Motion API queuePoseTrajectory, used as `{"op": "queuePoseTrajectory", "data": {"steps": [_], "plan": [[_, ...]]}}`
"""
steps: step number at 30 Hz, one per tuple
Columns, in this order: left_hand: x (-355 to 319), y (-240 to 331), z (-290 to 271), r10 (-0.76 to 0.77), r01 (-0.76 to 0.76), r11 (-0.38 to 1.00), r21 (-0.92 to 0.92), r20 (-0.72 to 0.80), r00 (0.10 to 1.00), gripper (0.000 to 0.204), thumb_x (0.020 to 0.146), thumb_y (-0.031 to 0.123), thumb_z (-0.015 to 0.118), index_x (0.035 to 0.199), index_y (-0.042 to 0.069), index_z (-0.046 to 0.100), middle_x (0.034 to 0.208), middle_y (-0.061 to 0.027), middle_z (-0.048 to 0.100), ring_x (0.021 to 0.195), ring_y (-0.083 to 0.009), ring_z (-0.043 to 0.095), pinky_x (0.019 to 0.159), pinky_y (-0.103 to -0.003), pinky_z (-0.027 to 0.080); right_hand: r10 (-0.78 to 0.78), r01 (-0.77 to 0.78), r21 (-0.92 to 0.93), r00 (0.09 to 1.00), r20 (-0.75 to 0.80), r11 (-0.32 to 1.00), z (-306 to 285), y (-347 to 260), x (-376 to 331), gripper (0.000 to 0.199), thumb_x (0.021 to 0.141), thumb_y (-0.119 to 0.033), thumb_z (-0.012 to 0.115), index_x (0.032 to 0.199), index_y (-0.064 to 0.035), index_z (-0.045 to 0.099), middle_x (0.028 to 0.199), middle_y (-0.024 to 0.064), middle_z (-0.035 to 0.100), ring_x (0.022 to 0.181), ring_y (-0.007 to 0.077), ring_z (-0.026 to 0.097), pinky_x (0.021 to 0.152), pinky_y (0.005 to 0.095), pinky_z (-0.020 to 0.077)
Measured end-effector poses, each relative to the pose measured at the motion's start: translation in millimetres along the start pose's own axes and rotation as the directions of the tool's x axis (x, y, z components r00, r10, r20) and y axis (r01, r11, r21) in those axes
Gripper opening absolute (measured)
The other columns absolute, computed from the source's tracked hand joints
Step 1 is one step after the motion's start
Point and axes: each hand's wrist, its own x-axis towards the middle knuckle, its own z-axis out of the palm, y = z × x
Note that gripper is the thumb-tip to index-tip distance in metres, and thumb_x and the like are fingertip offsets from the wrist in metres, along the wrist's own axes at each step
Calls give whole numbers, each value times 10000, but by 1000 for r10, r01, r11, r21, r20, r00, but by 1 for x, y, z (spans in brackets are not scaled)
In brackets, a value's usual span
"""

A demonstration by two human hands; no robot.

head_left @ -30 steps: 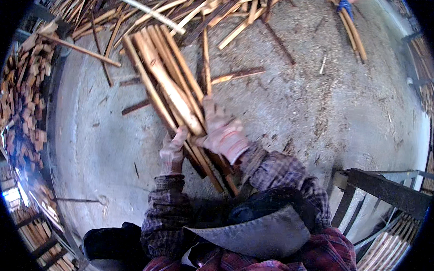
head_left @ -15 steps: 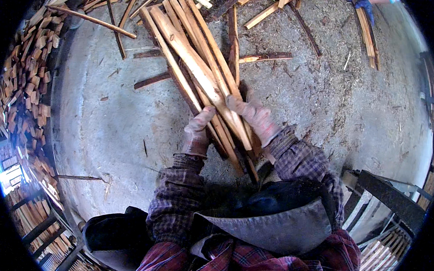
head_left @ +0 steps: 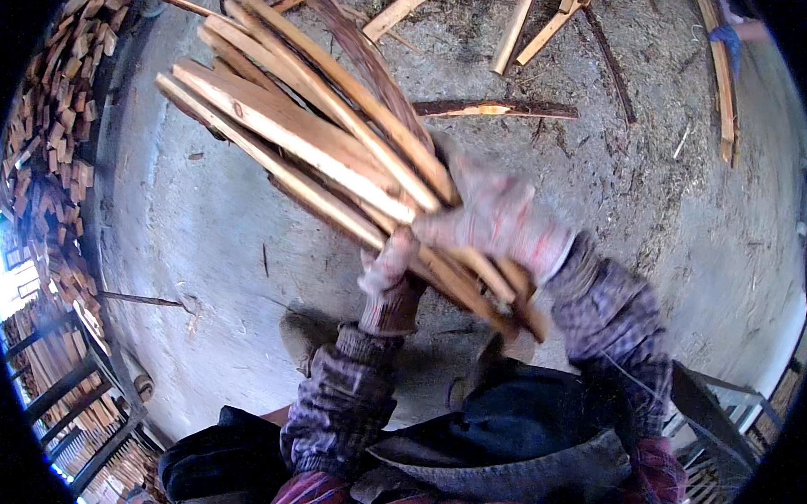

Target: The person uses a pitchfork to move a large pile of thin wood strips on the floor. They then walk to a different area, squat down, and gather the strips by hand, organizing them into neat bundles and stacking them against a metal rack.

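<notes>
A bundle of long, pale wood strips (head_left: pixel 311 142), several with bark on their edges, slants from upper left toward my body above the concrete floor. Gloved, my left hand (head_left: pixel 390 283) is closed round the lower left side of the bundle, its thumb on top. My right hand (head_left: pixel 495 215), also gloved and slightly blurred, wraps the bundle's right side nearer its close end. A dark bark-covered strip (head_left: pixel 362 56) runs along the far side and meets my right hand; whether it is gripped cannot be told.
Loose strips lie on the floor beyond, among them a bark-edged piece (head_left: pixel 500 109). A wall of stacked wood (head_left: pixel 63 102) lines the left. Dark metal racks (head_left: pixel 73 391) stand at lower left and lower right. At upper right another person's blue-gloved hand (head_left: pixel 726 36) touches long strips.
The bundle has turned, its far end swinging left and its near end right. My right hand has shifted right. The other person's strips now appear farther right.
</notes>
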Motion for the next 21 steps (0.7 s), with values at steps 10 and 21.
{"op": "queuePoseTrajectory", "data": {"steps": [10,21], "plan": [[47,-31,85,143,-166,979,-114,-183,973,431,800,333,622,1135,71,549,1090,-51,564,977,-170,542,874,-335,427,194,-96,-625,977,91,775,-47,64,65,979,692,-768,393,1364,-70,251,1380,186,300,1276,345,289,1030,396,296],[-6,-39,-7,-58,53,998,-43,-113,992,546,795,483,565,1164,86,499,1050,-105,584,910,-259,586,801,-431,499,193,-209,-17,864,466,978,4,54,-13,1165,532,-846,476,1343,-29,293,1251,236,455,1189,312,427,981,352,333]]}}
